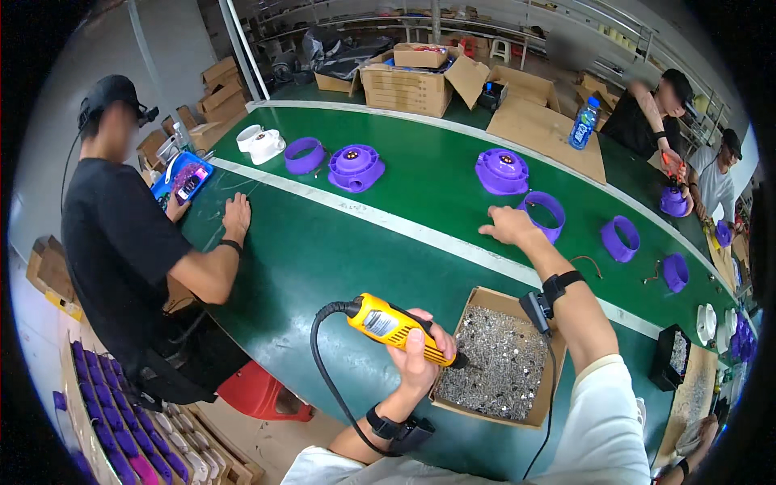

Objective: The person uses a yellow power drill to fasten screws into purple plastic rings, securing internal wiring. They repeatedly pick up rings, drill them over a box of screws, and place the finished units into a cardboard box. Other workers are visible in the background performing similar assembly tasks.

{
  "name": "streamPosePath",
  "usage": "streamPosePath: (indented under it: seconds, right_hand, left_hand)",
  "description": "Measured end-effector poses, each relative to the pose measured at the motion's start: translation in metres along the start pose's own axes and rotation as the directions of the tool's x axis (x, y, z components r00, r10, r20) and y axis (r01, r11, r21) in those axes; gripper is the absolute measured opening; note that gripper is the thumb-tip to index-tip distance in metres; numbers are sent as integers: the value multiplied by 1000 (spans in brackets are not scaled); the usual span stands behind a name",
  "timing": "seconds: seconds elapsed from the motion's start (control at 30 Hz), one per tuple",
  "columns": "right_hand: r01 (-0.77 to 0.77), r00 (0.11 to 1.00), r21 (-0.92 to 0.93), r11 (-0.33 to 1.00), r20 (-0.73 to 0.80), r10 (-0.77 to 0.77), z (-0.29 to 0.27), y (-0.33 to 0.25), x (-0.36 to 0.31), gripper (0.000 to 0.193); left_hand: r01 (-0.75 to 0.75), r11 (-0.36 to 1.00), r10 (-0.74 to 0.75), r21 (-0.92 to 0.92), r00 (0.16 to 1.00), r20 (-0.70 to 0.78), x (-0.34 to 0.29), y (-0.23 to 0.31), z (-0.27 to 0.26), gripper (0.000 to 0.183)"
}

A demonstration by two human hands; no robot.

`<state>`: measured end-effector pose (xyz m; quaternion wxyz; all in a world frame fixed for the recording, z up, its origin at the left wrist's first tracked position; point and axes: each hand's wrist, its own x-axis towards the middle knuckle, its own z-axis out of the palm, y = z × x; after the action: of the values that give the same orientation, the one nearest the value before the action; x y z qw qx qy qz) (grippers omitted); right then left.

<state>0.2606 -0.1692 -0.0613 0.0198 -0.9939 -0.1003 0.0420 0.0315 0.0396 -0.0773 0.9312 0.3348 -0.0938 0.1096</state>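
My left hand [419, 361] is wrapped around a yellow electric screwdriver [402, 327] with a black cord. The tool's tip points over an open cardboard box [551, 386] filled with small silver screws [497, 356]. Across the green belt reaches my right hand [511, 227], fingers partly bent and apart, with nothing visible in it. Just beyond it stands a purple round housing [502, 171] with a metallic centre. A purple ring [553, 212] lies right beside that hand; whether they touch I cannot tell. Dark straps with small devices circle both my wrists.
Farther left on the belt are another purple housing [356, 168], a purple ring [305, 155] and a white housing [261, 145]. More purple rings [621, 238] lie to the right, near a black bin [670, 357]. A co-worker [133, 242] stands at left; others work at far right.
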Motion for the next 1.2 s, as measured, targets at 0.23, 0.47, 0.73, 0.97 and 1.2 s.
streamPosePath:
  seconds: [0.23,0.47,0.73,0.97,1.2]
  right_hand:
    - [23,935,40,999,-354,-7,-10,31,-31,15]
    - [-165,853,44,985,-496,165,6,99,-52,35]
    - [-182,955,13,983,-236,180,17,100,-70,26]
    - [33,865,197,980,-497,71,-70,66,-141,15]
    - [357,896,243,902,-364,-256,-88,-31,-290,18]
  left_hand:
    - [-17,999,17,46,1000,14,1,0,0,37]
    - [-1,994,-1,106,1000,19,1,-5,5,38]
    - [-14,999,13,32,1000,27,1,-2,2,38]
    - [-30,995,30,98,1000,3,-1,0,11,41]
    - [-251,948,205,194,952,228,-5,51,50,44]
